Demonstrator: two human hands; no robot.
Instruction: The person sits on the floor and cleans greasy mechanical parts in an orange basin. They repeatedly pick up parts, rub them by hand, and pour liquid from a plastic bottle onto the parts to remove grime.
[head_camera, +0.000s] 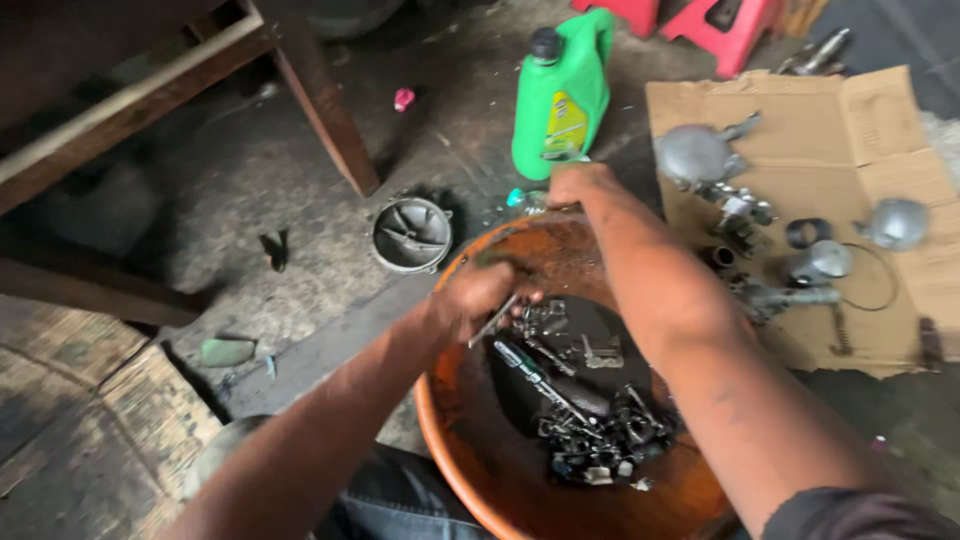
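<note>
Left hand inside orange basin, fingers pinching thin metal rod. Rod's long axis runs diagonal, upper end in fingers, lower end pointing down-left toward basin wall. Pile of dark oily small parts lies just right and below rod, in basin bottom; ratchet-like tool angled across it. Left hand nearer pile. Right hand on basin's far rim, fingers curled over edge, grip detail unclear. Green oil jug just beyond. Carburettor pieces on cardboard, well apart, right.
</note>
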